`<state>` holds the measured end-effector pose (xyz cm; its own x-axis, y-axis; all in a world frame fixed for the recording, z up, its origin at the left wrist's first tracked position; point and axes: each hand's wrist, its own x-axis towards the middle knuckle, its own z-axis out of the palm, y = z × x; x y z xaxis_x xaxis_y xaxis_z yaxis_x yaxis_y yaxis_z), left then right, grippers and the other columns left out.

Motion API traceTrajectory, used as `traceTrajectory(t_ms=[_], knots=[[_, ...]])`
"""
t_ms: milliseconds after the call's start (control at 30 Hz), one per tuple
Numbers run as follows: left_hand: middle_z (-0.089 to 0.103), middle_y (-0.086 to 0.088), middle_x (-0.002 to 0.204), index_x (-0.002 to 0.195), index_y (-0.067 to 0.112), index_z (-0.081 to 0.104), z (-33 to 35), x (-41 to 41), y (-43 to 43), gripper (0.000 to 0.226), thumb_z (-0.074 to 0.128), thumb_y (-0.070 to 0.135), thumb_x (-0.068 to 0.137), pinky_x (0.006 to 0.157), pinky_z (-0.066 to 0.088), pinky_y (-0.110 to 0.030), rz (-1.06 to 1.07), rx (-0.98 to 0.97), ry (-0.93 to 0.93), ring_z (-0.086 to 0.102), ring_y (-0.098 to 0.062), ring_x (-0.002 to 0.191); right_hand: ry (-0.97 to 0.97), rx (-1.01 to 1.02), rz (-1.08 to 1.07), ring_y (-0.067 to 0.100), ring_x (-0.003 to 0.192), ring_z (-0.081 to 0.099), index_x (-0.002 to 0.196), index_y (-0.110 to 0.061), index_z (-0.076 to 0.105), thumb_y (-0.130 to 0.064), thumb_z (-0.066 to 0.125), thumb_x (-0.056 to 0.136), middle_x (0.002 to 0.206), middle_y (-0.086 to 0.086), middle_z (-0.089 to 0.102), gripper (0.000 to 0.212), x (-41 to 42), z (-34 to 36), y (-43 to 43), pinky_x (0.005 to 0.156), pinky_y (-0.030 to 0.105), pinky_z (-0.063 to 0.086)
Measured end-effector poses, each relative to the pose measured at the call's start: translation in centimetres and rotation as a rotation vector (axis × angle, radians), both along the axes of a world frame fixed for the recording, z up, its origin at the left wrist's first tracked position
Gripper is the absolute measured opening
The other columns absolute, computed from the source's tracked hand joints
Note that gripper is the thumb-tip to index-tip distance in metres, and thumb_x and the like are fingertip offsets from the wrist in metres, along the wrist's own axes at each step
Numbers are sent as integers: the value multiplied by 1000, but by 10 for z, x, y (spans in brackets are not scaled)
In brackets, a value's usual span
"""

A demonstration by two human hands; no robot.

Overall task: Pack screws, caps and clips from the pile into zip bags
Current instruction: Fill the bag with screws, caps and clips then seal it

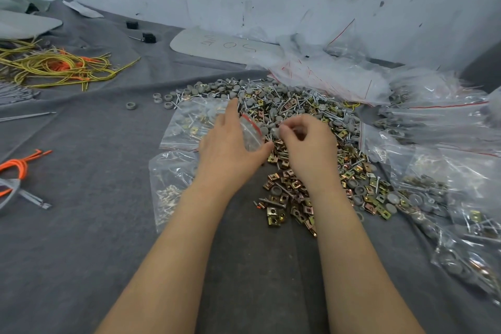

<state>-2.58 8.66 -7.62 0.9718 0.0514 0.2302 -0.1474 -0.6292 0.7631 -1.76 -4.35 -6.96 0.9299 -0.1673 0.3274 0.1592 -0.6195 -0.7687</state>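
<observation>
While both forearms reach up from the bottom of the frame, the left hand (230, 144) holds a small clear plastic zip bag with a red seal strip (250, 134) at centre frame, its grip closed on the bag between thumb and fingers. Just right of it, the right hand (306, 146) hovers with fingers curled together over the mixed pile of silver screws, round grey caps and brass-coloured square metal clips (298, 106); motion blur hides whether that grip has a piece in it. The pile spreads over the grey cloth-covered tabletop (95, 225) from centre towards the right. Filled clear bags (187, 122) lie left of the hands, and more filled bags (447, 198) crowd the right edge. Yellow cords (54, 65) lie at upper left, and an orange cord (16, 165) sits at the left edge.
</observation>
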Motion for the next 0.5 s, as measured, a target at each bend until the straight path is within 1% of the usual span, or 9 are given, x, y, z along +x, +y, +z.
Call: traceTrajectory(t_ms=[33, 100, 200, 267, 300, 333, 400, 433, 500], knots=[[36, -5, 149, 152, 23, 13, 0, 1, 0, 99, 74, 45, 77, 109, 33, -51, 4, 4, -6, 38, -27, 134, -27, 109, 62, 1, 80, 62, 91, -20, 65, -15, 60, 92, 82, -12, 65, 7, 0, 3, 3, 76, 19, 49], [39, -6, 147, 151, 22, 14, 0, 2, 0, 96, 72, 42, 78, 108, 35, -51, 7, -2, -18, 40, -28, 132, 26, 193, 246, -5, 77, 62, 92, -17, 66, -16, 56, 96, 81, -11, 66, 12, -3, 6, 11, 71, 12, 46], [39, -5, 147, 152, 21, 15, 0, 1, -1, 96, 72, 44, 77, 107, 35, -50, 12, -15, -39, 40, -27, 132, 124, 266, 366, -15, 81, 60, 91, -19, 70, -39, 43, 100, 86, -15, 69, 35, -8, 10, 17, 69, 1, 40], [38, -6, 148, 152, 19, 16, 1, 0, 0, 96, 73, 41, 77, 108, 34, -49, 26, -39, -83, 39, -26, 133, 130, 249, 374, -19, 84, 58, 85, -25, 71, -51, 43, 96, 83, -22, 69, 40, -8, 14, 12, 74, -2, 39], [36, -6, 149, 152, 18, 15, 2, 0, 0, 95, 72, 36, 78, 110, 32, -48, 37, -48, -111, 37, -25, 134, 169, 194, 390, -15, 85, 60, 84, -26, 71, -55, 46, 93, 82, -21, 70, 40, -8, 17, 10, 82, 4, 43], [31, -7, 150, 152, 17, 14, 2, -1, 0, 94, 72, 30, 79, 111, 30, -47, 46, -52, -139, 34, -25, 136, 234, 140, 409, -7, 87, 63, 85, -25, 72, -56, 50, 91, 84, -17, 71, 38, -8, 19, 10, 91, 19, 48], [19, -8, 155, 152, 15, 11, 6, -2, 0, 97, 71, 26, 77, 114, 25, -48, 53, -59, -195, 24, -25, 141, 296, 149, 407, 20, 90, 68, 82, -21, 71, -47, 59, 90, 85, -3, 73, 30, -9, 26, 13, 93, 46, 51], [13, -8, 157, 153, 15, 9, 9, -4, 0, 101, 72, 32, 75, 116, 21, -49, 51, -73, -224, 18, -25, 144, 250, 191, 383, 27, 87, 69, 78, -19, 70, -39, 61, 91, 81, 3, 73, 26, -9, 32, 16, 90, 50, 52], [3, -7, 158, 153, 14, 5, 17, -8, 3, 112, 76, 42, 72, 119, 14, -48, 24, -117, -308, 7, -21, 147, 84, 231, 314, 21, 77, 70, 77, -17, 67, -30, 61, 93, 75, 1, 72, 22, -8, 46, 21, 83, 44, 54]])
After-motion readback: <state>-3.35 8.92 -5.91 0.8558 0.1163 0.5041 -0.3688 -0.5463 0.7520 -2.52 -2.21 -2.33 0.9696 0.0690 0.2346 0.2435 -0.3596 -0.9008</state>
